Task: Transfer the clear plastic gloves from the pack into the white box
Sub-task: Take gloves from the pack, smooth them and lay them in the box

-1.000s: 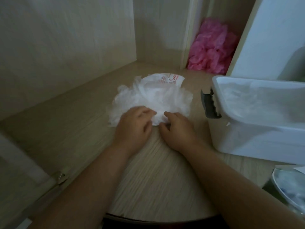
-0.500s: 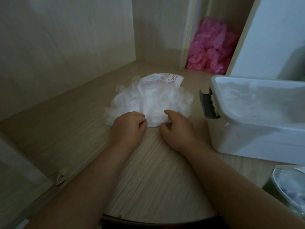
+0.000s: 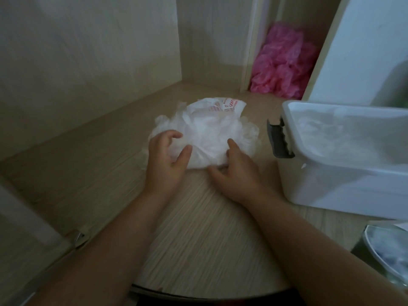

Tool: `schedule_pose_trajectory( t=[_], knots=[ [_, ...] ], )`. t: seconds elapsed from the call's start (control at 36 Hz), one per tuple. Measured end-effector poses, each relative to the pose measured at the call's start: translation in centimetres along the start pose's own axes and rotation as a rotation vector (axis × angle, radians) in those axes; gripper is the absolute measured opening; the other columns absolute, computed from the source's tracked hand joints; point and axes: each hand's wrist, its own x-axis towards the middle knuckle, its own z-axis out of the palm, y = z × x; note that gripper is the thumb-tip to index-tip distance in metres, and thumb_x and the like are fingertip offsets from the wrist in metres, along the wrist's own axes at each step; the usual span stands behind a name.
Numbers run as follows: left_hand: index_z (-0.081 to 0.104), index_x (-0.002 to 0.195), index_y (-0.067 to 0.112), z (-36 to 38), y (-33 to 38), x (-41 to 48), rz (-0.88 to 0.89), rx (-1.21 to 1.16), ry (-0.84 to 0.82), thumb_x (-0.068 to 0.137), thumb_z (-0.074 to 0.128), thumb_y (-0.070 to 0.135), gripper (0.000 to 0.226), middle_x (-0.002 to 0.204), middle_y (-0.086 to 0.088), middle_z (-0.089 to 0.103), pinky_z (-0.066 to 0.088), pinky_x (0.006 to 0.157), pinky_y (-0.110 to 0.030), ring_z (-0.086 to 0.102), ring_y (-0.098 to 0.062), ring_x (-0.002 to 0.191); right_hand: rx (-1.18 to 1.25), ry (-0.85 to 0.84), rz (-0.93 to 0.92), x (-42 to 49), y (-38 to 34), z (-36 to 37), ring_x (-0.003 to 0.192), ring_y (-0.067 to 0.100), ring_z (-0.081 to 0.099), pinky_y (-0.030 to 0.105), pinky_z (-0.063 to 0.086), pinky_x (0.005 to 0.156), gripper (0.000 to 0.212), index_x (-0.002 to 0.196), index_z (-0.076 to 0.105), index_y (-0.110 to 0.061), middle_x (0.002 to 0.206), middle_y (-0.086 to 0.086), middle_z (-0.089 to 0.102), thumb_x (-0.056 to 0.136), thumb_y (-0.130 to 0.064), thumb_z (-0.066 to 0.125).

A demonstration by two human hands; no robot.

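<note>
Two hands [image 3: 166, 160] [image 3: 236, 173] reach in from the rounded near edge of the bench [image 3: 198, 239] and meet at a loose heap of clear plastic gloves [image 3: 212, 138]. The heap lies about mid-bench, nearer the far edge than the near one. The left hand curls its fingers over the heap's left side, with the thumb pressed in, gripping a bunch of film. The right hand holds the near right corner of the heap, its forefinger on top and its thumb along the near edge; its other fingers are hidden. The crumpled pack [image 3: 223, 107], printed in red, lies at the far side of the heap, touching it. The white box [image 3: 342, 177] stands open at the bench's right edge, apart from the heap, its grey latch [image 3: 279, 140] facing the gloves. There is pale film inside the box. A pink plastic bundle [image 3: 280, 62] fills a recess at the far right corner.
</note>
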Motion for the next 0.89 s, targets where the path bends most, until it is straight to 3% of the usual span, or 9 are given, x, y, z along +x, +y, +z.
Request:
schedule_pose_trajectory(
  t=[0.11,0.17,0.28,0.39,0.47,0.58,0.69,0.81,0.89],
  knots=[
    [0.034,0.140,0.031,-0.1,0.1,0.3,-0.272,-0.047,-0.060,0.073,0.081,0.017,0.083,0.140,0.008,0.033,0.047,0.087,-0.023,0.048,-0.007,0.113,-0.016,-0.016,-0.005,0.0,0.0,0.0,0.122,0.023,0.048,0.037,0.039,0.101,0.074,0.146,0.028,-0.016,0.133,0.004,0.052,0.085,-0.041,0.060],
    [0.035,0.143,0.027,-0.1,0.0,0.2,-0.273,-0.069,-0.079,0.074,0.079,0.012,0.084,0.130,0.009,0.048,0.047,0.081,-0.017,0.056,-0.004,0.100,0.003,-0.002,-0.017,-0.1,-0.2,-0.1,0.119,0.023,0.050,0.036,0.040,0.099,0.071,0.144,0.031,-0.018,0.129,0.003,0.055,0.084,-0.039,0.062],
    [0.066,0.107,0.030,-0.4,0.8,0.4,-0.171,-0.078,0.060,0.080,0.074,0.015,0.032,0.091,0.011,0.066,0.047,0.077,-0.011,0.059,0.006,0.079,-0.010,0.002,-0.048,-0.1,-0.2,-0.2,0.121,0.023,0.048,0.034,0.039,0.098,0.076,0.145,0.029,-0.017,0.132,0.005,0.052,0.082,-0.039,0.065],
    [0.066,0.084,0.028,-1.4,2.9,1.4,-0.165,-0.288,0.218,0.084,0.070,0.020,0.010,0.082,0.011,0.067,0.047,0.069,-0.019,0.059,-0.001,0.073,0.007,0.003,-0.034,-0.3,-0.6,-0.3,0.136,0.023,0.031,0.037,0.030,0.110,0.089,0.149,0.021,-0.016,0.149,0.005,0.033,0.079,-0.047,0.067],
    [0.064,0.070,0.026,-2.4,4.4,2.5,-0.196,-0.459,0.191,0.083,0.070,0.024,0.014,0.066,0.014,0.062,0.045,0.064,-0.023,0.055,-0.004,0.064,0.125,0.046,-0.047,-0.8,-1.9,-1.0,0.140,0.017,0.024,0.038,0.026,0.113,0.089,0.149,0.022,-0.019,0.153,0.001,0.025,0.079,-0.055,0.064],
    [0.066,0.059,0.029,-3.2,6.0,3.1,-0.225,-0.707,0.000,0.088,0.063,0.016,0.033,0.066,0.012,0.062,0.046,0.066,-0.026,0.058,-0.006,0.067,0.508,0.042,-0.081,-1.6,-5.4,-3.3,0.129,0.006,0.038,0.030,0.035,0.106,0.082,0.148,0.023,-0.025,0.141,-0.006,0.040,0.081,-0.049,0.064],
    [0.066,0.072,0.023,-3.7,7.6,2.9,-0.226,-0.781,-0.076,0.094,0.055,0.010,0.027,0.074,0.006,0.069,0.052,0.066,-0.026,0.064,-0.008,0.072,0.704,0.041,0.022,-0.9,-7.6,-5.6,0.124,0.010,0.047,0.032,0.042,0.103,0.083,0.146,0.028,-0.020,0.137,-0.005,0.047,0.079,-0.046,0.069],
    [0.058,0.091,0.010,-3.7,8.4,3.3,-0.260,-0.941,-0.129,0.095,0.054,0.013,0.005,0.084,0.001,0.071,0.054,0.067,-0.026,0.068,-0.011,0.079,0.725,0.036,0.031,-0.4,-8.2,-7.0,0.083,0.014,0.069,0.038,0.058,0.079,0.024,0.103,0.067,-0.013,0.090,-0.001,0.071,0.086,-0.030,0.066],
    [0.052,0.125,0.001,-3.9,9.3,3.2,-0.305,-0.981,-0.349,0.091,0.056,0.033,0.047,0.122,-0.012,0.063,0.051,0.092,-0.037,0.061,-0.023,0.111,0.886,0.061,0.064,-0.1,-8.4,-7.8,0.070,0.019,0.061,0.041,0.055,0.071,0.021,0.088,0.069,-0.002,0.076,0.007,0.065,0.090,-0.023,0.063]
  ],
)
